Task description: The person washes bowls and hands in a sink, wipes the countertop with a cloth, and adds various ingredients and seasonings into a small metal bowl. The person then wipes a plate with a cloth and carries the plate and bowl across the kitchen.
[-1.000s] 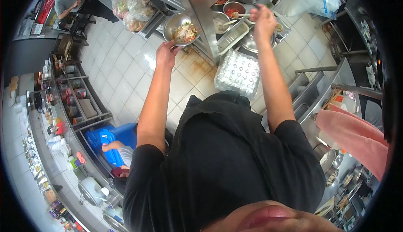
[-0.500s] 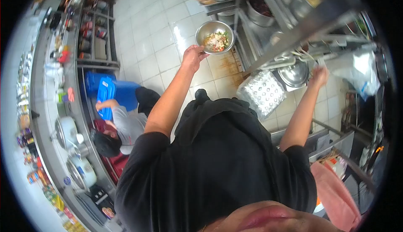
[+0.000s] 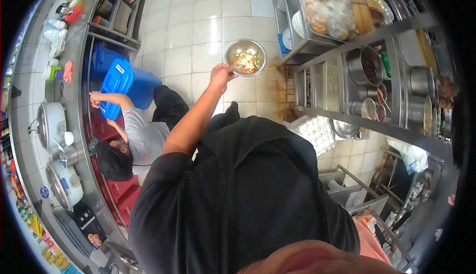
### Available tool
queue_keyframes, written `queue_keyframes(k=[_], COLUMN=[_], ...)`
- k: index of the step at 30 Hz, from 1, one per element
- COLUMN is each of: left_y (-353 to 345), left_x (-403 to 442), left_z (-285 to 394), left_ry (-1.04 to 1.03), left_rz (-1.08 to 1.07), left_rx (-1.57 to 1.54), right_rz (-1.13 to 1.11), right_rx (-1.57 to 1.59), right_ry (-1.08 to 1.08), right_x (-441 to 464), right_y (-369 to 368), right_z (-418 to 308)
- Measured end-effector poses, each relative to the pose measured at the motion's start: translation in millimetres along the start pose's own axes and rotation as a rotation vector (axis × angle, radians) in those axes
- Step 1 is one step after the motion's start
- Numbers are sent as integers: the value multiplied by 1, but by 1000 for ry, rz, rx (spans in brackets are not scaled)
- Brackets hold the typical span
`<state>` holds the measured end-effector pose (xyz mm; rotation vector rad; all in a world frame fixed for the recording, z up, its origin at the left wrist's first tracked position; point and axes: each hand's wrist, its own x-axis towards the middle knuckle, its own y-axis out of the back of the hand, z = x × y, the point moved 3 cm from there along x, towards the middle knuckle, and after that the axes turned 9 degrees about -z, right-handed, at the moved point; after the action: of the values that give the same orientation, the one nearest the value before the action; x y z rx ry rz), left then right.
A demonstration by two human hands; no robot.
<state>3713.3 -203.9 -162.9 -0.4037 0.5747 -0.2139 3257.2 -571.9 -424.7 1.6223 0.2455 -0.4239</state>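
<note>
item: one metal bowl [image 3: 243,46], held out above the tiled floor [image 3: 208,31], to the left of the steel rack [image 3: 396,133]. left hand [image 3: 222,76]: closed on the bowl's near left rim. right hand: out of view, state cannot be told. progress: chopped food [image 3: 247,62] already loaded; its colours lie in patches, so apparently not fully blended; bowl not yet set down.
</note>
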Motion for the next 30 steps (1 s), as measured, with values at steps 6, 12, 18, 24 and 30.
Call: queue_keyframes(k=[6,12,18,24,30], left_y=[75,122,157,169,157], left_x=[25,47,72,114,205], left_z=[42,68,91,139,200], left_ry=[-16,-27,-53,34,59], left_rz=[36,75,173,260,224], left_rx=[-19,-38,-78,43,35], right_rz=[-6,193,165,505,1053], right_rx=[1705,1327,1505,2074,2412], right_ry=[-523,-361,-492,-661,-833], right_x=[122,235,409,501,621], right_y=[221,338,335,411,291], right_z=[-93,-131,-75,-87,15])
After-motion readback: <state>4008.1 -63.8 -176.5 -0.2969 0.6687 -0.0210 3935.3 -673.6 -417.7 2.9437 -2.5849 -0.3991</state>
